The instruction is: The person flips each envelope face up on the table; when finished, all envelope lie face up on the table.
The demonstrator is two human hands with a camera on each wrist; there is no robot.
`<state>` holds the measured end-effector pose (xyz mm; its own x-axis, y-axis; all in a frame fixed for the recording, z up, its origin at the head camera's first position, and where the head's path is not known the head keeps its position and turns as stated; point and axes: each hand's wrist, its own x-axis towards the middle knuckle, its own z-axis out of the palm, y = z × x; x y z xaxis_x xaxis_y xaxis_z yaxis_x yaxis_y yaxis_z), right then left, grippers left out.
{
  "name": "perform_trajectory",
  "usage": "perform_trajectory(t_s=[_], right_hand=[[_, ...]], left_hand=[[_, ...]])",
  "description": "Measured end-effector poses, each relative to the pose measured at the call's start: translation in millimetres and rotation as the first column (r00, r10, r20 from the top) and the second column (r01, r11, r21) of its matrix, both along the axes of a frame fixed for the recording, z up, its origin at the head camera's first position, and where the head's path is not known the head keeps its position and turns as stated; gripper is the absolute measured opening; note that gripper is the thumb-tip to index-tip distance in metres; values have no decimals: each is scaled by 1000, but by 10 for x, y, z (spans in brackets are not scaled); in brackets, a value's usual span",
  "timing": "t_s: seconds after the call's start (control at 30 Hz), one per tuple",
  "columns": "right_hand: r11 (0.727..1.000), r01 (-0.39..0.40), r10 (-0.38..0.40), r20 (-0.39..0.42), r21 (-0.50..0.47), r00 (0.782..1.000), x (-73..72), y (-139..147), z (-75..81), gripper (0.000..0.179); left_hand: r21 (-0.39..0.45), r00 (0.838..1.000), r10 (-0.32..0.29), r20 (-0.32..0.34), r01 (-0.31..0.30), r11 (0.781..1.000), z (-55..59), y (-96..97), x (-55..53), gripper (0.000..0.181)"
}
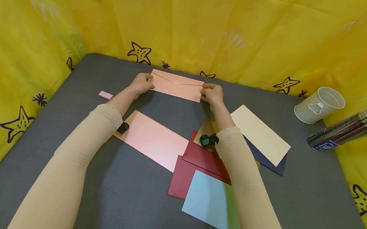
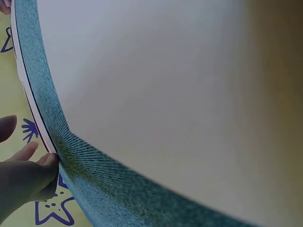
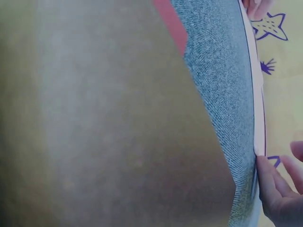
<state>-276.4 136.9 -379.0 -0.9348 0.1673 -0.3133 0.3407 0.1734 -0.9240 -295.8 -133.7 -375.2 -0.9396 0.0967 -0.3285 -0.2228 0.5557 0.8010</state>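
At the far side of the table, a salmon-pink envelope [image 1: 177,89] is held flap side up by its two short ends. My left hand [image 1: 142,83] pinches the left end, and my right hand [image 1: 212,93] pinches the right end. Both wrist views show this envelope edge-on as a thin pale strip [image 2: 35,109], with the left hand [image 2: 32,179] and right hand [image 3: 280,194] at its ends. Nearer lies another pink envelope [image 1: 156,139], under the left wrist. The right forearm partly covers a gold envelope [image 1: 205,128], dark red envelopes [image 1: 199,156] and a light blue envelope [image 1: 210,201].
Right of the right arm, a cream envelope [image 1: 262,134] overlaps a navy one [image 1: 275,169]. A white metal cup [image 1: 315,106] and a clear tube of pencils [image 1: 345,129] stand at the right edge. A small pink block [image 1: 105,95] lies left. Yellow cloth [image 1: 189,29] borders the table.
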Motion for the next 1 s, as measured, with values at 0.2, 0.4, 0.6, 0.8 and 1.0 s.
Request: perform_trajectory(t_s=[0.2, 0.4, 0.6, 0.8, 1.0], right_hand=[[998, -43, 43, -17, -35, 999, 25, 18, 92, 39], [990, -138, 133, -85, -44, 987, 75, 83, 275, 39], [960, -281, 278, -127, -3, 952, 193, 212, 473, 35], [893, -430, 444, -111, 129, 889, 432, 447, 595, 35], [817, -511, 547, -82, 266, 833, 656, 715, 695, 34]], left_hand=[[-49, 999, -12, -51, 9, 999, 59, 36, 20, 63], [-91, 984, -82, -159, 69, 993, 140, 201, 120, 62], [-109, 940, -219, -260, 197, 974, 198, 518, 338, 56], [-93, 875, -376, -304, 366, 926, 191, 842, 684, 47], [-129, 780, -543, -311, 531, 837, 167, 1111, 1028, 43]])
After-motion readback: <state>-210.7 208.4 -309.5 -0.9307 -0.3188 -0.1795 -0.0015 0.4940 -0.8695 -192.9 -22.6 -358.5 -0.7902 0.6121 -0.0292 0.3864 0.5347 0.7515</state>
